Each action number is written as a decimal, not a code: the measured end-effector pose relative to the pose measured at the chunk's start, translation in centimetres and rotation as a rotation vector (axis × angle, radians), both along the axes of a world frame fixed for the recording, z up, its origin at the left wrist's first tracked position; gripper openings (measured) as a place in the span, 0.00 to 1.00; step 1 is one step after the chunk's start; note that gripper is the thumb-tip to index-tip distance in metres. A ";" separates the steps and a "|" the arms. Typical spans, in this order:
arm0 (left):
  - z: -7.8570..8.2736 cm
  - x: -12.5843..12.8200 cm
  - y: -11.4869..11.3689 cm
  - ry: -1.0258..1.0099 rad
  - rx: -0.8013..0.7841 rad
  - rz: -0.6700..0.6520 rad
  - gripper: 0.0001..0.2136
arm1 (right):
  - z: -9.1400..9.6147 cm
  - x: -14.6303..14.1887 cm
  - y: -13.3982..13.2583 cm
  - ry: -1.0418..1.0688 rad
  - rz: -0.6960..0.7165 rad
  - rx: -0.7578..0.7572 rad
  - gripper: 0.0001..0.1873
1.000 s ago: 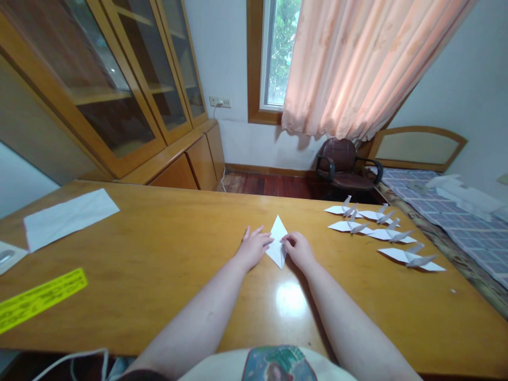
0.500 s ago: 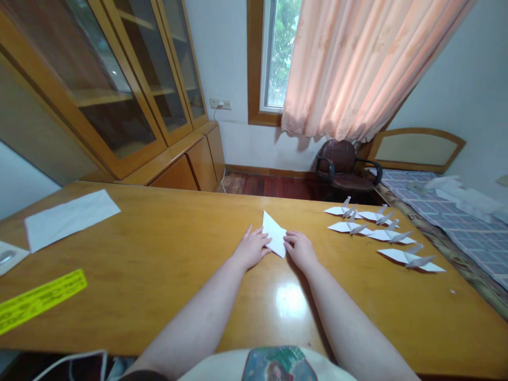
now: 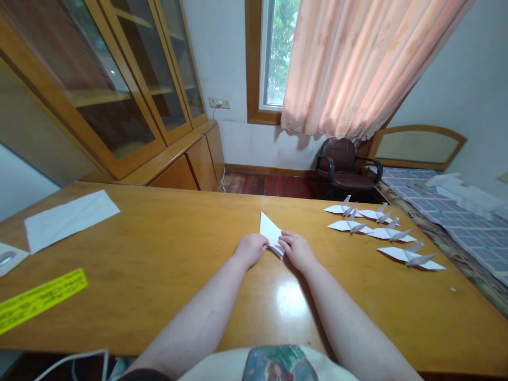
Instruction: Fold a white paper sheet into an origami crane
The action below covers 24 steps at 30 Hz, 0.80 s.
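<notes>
A folded piece of white paper [image 3: 270, 227] lies at the middle of the wooden table [image 3: 159, 254], one pointed corner facing away from me. My left hand [image 3: 251, 250] is closed on its left edge, the fingers curled in and pinching the paper. On the opposite side my right hand [image 3: 297, 250] has its fingertips on the paper's right edge, bent and close together. The lower edge of the paper is lifted slightly between the hands. Several folded paper cranes [image 3: 410, 257] rest on the table to the right of my hands.
At the left lies a white paper sheet [image 3: 71, 219], with a yellow printed strip [image 3: 43, 300] nearer me and a pale object [image 3: 10, 259] at the edge. Beyond the table stand a glass-doored cabinet [image 3: 174, 137] and an armchair [image 3: 343, 164]. A bed [image 3: 448, 201] is at the right.
My left fingers, earlier spread over the paper, have curled in to pinch its edge. The right fingers have moved slightly left onto the paper, and its lower edge has lifted.
</notes>
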<state>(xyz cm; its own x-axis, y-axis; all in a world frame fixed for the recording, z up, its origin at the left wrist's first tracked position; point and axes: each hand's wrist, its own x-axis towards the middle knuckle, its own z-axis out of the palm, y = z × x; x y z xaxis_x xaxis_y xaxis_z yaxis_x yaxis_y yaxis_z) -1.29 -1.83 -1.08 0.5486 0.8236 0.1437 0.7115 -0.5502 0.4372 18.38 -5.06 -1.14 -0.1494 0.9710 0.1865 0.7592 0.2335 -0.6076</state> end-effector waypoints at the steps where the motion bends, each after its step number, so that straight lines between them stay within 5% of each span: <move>1: 0.0 -0.1 0.0 -0.017 -0.011 0.017 0.08 | 0.1 0.0 -0.1 -0.016 0.017 0.005 0.16; 17: 1.7 -0.1 -0.6 -0.174 -0.164 0.120 0.09 | 0.6 0.3 -0.3 -0.112 0.108 -0.055 0.23; 24: 1.9 0.4 -1.1 0.073 -0.028 0.082 0.16 | 0.8 -0.1 -0.3 -0.103 0.086 -0.020 0.21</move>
<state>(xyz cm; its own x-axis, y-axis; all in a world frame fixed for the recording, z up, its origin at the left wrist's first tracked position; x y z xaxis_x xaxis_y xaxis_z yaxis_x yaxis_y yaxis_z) -0.90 -2.96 0.83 0.4878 0.8691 0.0820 0.7840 -0.4775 0.3966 18.27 -5.36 -0.30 -0.2491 0.9573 0.1465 0.7954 0.2886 -0.5329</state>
